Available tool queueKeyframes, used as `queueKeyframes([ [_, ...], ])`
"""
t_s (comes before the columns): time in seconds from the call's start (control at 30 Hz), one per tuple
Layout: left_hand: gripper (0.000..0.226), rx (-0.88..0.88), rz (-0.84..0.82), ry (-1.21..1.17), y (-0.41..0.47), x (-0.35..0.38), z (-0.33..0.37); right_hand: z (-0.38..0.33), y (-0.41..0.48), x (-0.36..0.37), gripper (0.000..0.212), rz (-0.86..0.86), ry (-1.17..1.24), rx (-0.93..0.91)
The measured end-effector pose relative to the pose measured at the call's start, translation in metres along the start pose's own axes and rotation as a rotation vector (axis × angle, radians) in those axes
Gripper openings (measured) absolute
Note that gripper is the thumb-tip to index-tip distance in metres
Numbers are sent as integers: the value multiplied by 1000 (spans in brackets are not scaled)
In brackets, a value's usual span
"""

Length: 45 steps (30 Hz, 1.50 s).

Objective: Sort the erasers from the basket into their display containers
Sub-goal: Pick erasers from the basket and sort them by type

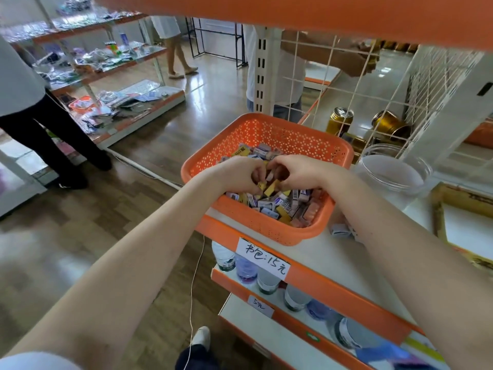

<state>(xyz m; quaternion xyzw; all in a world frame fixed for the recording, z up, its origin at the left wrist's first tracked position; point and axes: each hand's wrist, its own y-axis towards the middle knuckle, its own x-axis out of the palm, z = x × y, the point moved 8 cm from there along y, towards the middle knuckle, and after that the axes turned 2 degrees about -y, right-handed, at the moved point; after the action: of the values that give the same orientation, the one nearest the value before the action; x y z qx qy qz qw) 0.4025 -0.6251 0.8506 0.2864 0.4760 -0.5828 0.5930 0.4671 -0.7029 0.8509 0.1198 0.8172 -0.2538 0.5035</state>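
Here both arms stretch over the orange basket [269, 129] at the shelf's [322, 253] front edge. The left hand [237, 173] and right hand [298, 170] meet, curled fingers pinching yellow erasers [271, 188] above the heap.

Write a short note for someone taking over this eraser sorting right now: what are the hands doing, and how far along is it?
Left hand: in the basket, fingers curled, pinching yellow erasers.
Right hand: right beside it, pinching the same small cluster.
Things: the orange basket sits on the shelf, holding a heap of mixed erasers. A clear jar stands to its right with nothing visible inside. A few loose erasers lie on the shelf by the basket's right corner.
Done: very little, by the look of it.
Left: nearly the whole heap.
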Motion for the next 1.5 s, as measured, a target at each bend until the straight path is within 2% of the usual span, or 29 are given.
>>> queueKeyframes([
  [0.07, 30, 5, 6, -17, 0, 0, 0, -1, -1, -1, 52, 12, 41, -20],
  [0.2, 44, 1, 15, -18, -1, 0, 0, -4, -1, -3, 33, 53, 14, -58],
  [0.33, 38, -38, 61, -59, -2, -5, -7, -2, 1, -2, 16, 51, -36, -58],
  [0.47, 32, -58, 135, -152, -2, -14, -11, -3, -1, -9, 16, 118, -30, -75],
  [0.6, 29, -63, 228, -222, -3, -21, -14, 1, -3, -20, 19, 238, 82, -51],
  [0.8, 30, -65, 281, -260, -4, -27, -16, 1, -11, -26, 17, 273, 177, -25],
  [0.9, 32, -64, 337, -334, -10, -39, -15, 4, -24, -41, 14, 381, 195, -22],
  [0.97, 32, -56, 364, -377, -15, -45, -9, 7, -40, -54, 21, 451, 182, -21],
  [1.1, 31, 30, 399, -416, -21, -53, 33, 24, -82, -72, 35, 515, 271, -32],
  [1.3, 26, 230, 417, -439, -17, -43, 136, 80, -151, -74, 35, 612, 322, 83],
  [1.5, 24, 374, 276, -421, -3, 23, 224, 154, -233, -49, 45, 592, 238, 274],
])
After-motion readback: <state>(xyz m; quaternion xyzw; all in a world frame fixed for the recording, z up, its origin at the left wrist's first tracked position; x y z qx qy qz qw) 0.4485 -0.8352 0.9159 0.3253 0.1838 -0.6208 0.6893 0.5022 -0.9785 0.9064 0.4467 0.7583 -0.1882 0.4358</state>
